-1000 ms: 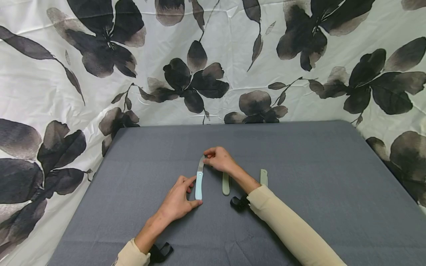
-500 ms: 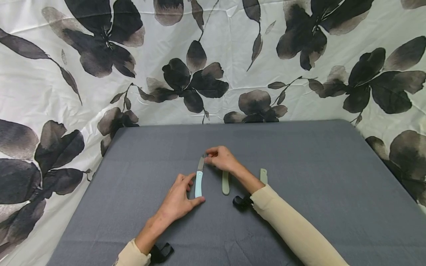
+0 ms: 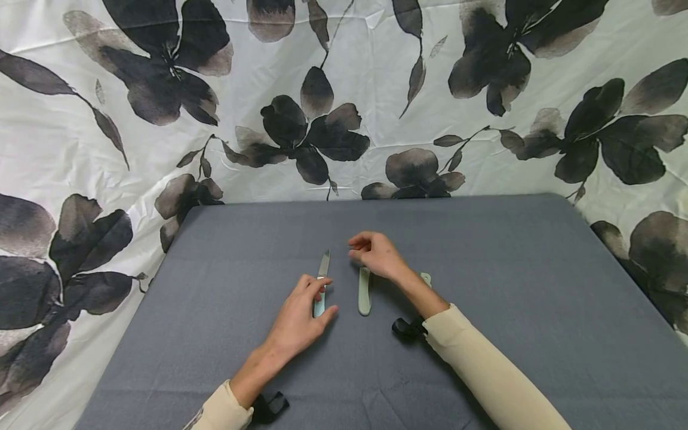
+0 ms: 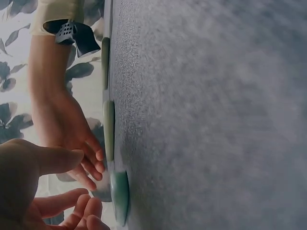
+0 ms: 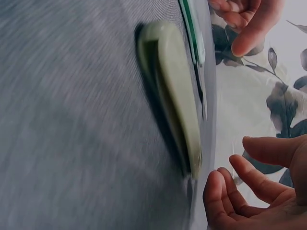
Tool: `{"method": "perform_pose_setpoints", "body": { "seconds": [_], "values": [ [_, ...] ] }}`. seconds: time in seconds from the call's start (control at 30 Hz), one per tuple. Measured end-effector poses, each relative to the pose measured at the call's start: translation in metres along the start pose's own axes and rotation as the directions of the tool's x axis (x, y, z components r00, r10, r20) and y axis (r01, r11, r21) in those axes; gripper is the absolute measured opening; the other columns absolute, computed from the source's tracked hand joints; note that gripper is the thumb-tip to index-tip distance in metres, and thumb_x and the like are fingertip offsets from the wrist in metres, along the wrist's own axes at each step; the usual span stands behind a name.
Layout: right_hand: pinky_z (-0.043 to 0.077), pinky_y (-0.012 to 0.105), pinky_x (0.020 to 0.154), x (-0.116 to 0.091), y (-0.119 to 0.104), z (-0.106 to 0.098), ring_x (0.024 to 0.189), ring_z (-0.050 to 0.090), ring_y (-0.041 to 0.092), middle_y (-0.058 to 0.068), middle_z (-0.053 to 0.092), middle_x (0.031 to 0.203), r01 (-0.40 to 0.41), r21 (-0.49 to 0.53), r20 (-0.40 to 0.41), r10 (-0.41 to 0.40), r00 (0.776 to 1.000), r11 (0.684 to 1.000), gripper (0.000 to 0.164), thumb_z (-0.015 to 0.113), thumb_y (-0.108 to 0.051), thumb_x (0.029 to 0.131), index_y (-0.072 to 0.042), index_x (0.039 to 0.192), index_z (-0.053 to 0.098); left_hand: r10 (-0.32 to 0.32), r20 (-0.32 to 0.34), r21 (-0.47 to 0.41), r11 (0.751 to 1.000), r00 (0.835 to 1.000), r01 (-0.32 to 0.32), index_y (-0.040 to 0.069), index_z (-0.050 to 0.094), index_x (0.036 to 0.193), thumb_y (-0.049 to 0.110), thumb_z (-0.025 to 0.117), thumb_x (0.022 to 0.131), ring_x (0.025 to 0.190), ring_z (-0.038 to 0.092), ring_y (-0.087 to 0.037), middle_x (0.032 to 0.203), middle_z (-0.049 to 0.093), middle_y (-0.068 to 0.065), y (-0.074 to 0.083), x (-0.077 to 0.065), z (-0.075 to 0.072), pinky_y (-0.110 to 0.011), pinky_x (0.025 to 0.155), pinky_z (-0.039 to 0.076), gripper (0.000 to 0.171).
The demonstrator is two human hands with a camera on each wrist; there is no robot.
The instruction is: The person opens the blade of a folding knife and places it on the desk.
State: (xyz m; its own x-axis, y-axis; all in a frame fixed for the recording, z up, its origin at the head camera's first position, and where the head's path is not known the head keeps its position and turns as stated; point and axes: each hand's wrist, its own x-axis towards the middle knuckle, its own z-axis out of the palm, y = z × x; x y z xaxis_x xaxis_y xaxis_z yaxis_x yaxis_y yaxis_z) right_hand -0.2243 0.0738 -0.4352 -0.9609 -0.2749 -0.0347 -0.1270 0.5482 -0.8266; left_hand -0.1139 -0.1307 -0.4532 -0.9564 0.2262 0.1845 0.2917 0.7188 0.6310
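A pocket knife with a pale blue handle lies unfolded on the grey cloth, its blade (image 3: 325,263) pointing away. My left hand (image 3: 297,313) hovers over its handle, hiding part of it, with thumb and fingers loosely spread and nothing pinched. In the left wrist view the blue handle (image 4: 120,197) sits just beyond those fingertips. A green knife handle (image 3: 364,292), slotted along its edge in the right wrist view (image 5: 177,91), lies to the right. My right hand (image 3: 378,254) is held past its far end, fingers loosely bent and holding nothing.
Another green handle (image 3: 426,279) lies further right, mostly hidden behind my right forearm. A grey cloth (image 3: 484,251) covers the table. Behind it hangs a white floral sheet (image 3: 398,131). Black camera mounts (image 3: 271,408) are strapped at both wrists.
My right hand has left the blue knife's blade tip and moved right, toward the green handle. My left hand has shifted slightly right, now overlapping the blue handle.
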Motion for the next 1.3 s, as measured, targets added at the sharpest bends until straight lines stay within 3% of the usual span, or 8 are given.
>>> {"method": "perform_pose_setpoints", "body": {
  "seconds": [0.3,0.57,0.73,1.03,1.3],
  "values": [
    [0.054,0.033,0.072,0.001,0.012,-0.023,0.1,0.065,0.028,0.018,0.069,0.117,-0.022,-0.093,0.029,0.025,0.999,0.995,0.029,0.067,-0.014,0.101,-0.001,0.127,0.07,0.012,0.057,-0.007,1.0,0.998,-0.011,0.006,0.062,0.14,0.013,0.079,0.092,0.098,0.061,-0.017,0.115,0.059,-0.008,0.014,0.012,0.012,-0.035,0.085,0.054,0.051],
    [0.051,0.041,0.084,-0.005,0.014,-0.031,0.094,0.06,0.027,0.018,0.065,0.109,-0.007,-0.232,0.06,0.022,0.998,0.973,0.026,0.071,-0.013,0.098,0.0,0.12,0.071,0.045,0.081,-0.006,0.999,0.996,-0.044,0.001,0.063,0.136,0.008,0.079,0.091,0.094,0.062,-0.016,0.113,0.063,-0.008,0.023,0.014,0.018,-0.032,0.082,0.054,0.048],
    [0.049,0.039,0.082,-0.008,0.016,-0.032,0.09,0.058,0.025,0.015,0.065,0.101,-0.013,-0.291,0.083,0.038,0.996,0.957,0.023,0.072,-0.013,0.096,0.0,0.116,0.072,0.068,0.082,-0.009,0.998,0.994,-0.068,-0.001,0.065,0.133,0.006,0.081,0.088,0.089,0.062,-0.015,0.109,0.066,-0.007,0.026,0.014,0.022,-0.031,0.081,0.054,0.047],
    [0.045,0.027,0.068,-0.017,0.02,-0.029,0.075,0.057,0.017,0.009,0.067,0.089,-0.029,-0.293,0.126,0.068,0.99,0.956,0.013,0.072,-0.014,0.097,-0.004,0.106,0.072,0.058,0.155,-0.032,0.998,0.986,-0.053,-0.001,0.063,0.134,0.008,0.082,0.088,0.087,0.062,-0.014,0.109,0.066,-0.007,0.03,0.014,0.032,-0.026,0.076,0.053,0.051],
    [0.044,0.027,0.064,-0.022,0.022,-0.026,0.069,0.055,0.014,0.008,0.066,0.085,0.032,-0.29,0.154,0.014,0.988,0.957,0.015,0.072,-0.014,0.097,-0.003,0.107,0.072,0.018,0.185,-0.036,0.999,0.983,-0.011,0.002,0.06,0.139,0.014,0.085,0.087,0.088,0.062,-0.012,0.114,0.064,-0.005,0.034,0.014,0.037,-0.022,0.07,0.049,0.06]
  ]
}}
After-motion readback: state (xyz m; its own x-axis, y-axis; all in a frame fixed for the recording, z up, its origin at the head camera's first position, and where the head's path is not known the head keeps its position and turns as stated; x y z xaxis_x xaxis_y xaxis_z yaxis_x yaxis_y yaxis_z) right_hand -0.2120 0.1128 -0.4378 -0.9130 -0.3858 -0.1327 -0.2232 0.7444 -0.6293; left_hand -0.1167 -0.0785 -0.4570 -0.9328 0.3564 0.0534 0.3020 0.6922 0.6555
